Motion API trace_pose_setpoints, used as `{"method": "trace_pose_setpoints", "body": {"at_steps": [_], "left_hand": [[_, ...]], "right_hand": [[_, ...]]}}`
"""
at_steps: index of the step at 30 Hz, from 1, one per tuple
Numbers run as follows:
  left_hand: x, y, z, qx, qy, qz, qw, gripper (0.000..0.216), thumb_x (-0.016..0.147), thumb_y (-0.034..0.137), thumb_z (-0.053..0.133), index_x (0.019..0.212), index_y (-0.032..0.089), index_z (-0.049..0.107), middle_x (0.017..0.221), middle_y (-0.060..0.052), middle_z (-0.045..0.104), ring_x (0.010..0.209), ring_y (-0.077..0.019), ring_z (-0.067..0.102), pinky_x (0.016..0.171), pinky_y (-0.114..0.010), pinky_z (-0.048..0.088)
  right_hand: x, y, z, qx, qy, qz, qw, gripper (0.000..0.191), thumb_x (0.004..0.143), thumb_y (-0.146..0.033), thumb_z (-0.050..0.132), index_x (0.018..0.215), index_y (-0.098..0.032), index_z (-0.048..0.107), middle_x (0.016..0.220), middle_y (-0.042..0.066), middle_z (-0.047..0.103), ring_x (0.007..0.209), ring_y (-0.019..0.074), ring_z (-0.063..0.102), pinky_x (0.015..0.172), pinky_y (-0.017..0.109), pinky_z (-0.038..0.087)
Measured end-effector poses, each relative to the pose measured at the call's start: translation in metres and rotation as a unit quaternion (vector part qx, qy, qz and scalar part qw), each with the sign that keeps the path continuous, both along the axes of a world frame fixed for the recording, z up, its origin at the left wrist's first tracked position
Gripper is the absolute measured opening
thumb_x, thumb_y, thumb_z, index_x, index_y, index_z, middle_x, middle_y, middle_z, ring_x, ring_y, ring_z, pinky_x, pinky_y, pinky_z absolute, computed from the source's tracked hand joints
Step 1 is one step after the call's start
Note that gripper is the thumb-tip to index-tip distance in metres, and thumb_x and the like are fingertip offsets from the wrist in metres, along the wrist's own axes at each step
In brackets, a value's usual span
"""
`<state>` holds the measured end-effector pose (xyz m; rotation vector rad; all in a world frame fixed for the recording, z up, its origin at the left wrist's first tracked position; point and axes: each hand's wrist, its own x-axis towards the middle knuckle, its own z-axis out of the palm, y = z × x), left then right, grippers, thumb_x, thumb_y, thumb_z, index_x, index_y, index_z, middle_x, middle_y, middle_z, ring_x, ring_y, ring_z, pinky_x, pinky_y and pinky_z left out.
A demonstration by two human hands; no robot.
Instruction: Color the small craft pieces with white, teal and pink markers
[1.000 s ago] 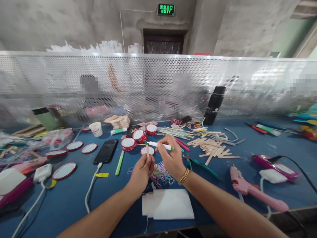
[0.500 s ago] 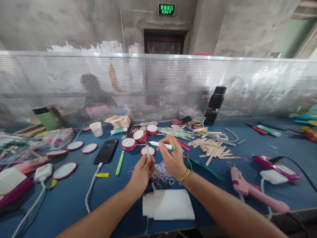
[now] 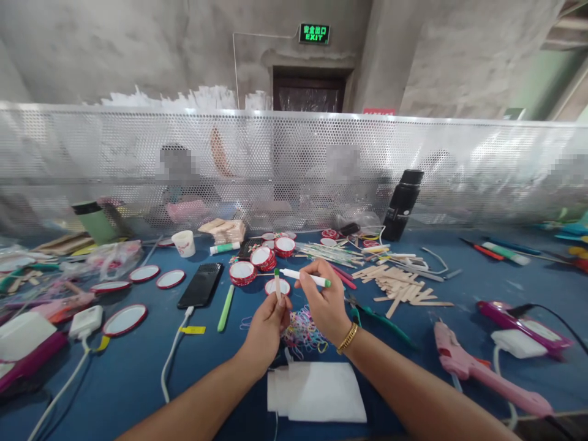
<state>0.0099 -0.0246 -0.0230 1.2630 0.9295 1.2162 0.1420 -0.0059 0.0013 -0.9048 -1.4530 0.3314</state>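
Left hand [image 3: 266, 321] pinches a stick [image 3: 277, 286] upright while right hand [image 3: 324, 303] grips a marker [image 3: 305, 277] at its top; only the tip looks green, the rest apparently bare

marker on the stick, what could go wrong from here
The left hand pinches the wooden stick only at its lower end, so pressure from the marker at the top might tilt it. The stick is narrow; the tip could slip off and ink the fingers. The right hand works with its forearm close to the pink glue gun, which an elbow might knock.
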Motion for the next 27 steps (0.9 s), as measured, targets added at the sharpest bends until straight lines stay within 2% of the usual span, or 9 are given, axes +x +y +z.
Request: {"method": "trace_pose_setpoints", "body": {"at_steps": [8,18,27], "left_hand": [[0.0000,-0.0038,0.0041,0.000,-0.006,-0.002,1.000,0.054,0.075,0.072,0.062,0.072,0.019,0.049,0.050,0.009,0.032,0.047,-0.0074,0.023,0.046,-0.023,0.015],[0.0003,-0.0015,-0.0033,0.012,-0.016,0.001,1.000,0.055,0.074,0.073,0.062,0.074,0.019,0.050,0.049,0.009,0.034,0.046,-0.0075,0.024,0.047,-0.023,0.017],[0.0006,-0.0023,-0.0009,0.005,-0.019,-0.009,1.000,0.055,0.073,0.072,0.063,0.073,0.019,0.049,0.049,0.009,0.033,0.046,-0.0075,0.024,0.046,-0.023,0.015]], "right_hand": [[0.0002,-0.0010,-0.0003,0.001,-0.006,-0.008,1.000,0.015,0.090,-0.026,0.051,0.075,-0.022,0.055,0.071,0.001,0.060,0.072,0.0181,0.055,0.069,0.033,0.042],[0.0004,-0.0009,-0.0015,-0.002,-0.006,0.001,1.000,0.014,0.089,-0.025,0.053,0.075,-0.022,0.056,0.071,0.001,0.061,0.071,0.0183,0.057,0.068,0.033,0.043],[0.0008,-0.0016,-0.0017,0.003,-0.001,0.012,1.000,0.014,0.089,-0.025,0.053,0.076,-0.022,0.056,0.071,0.000,0.062,0.071,0.0183,0.057,0.069,0.032,0.043]]}}
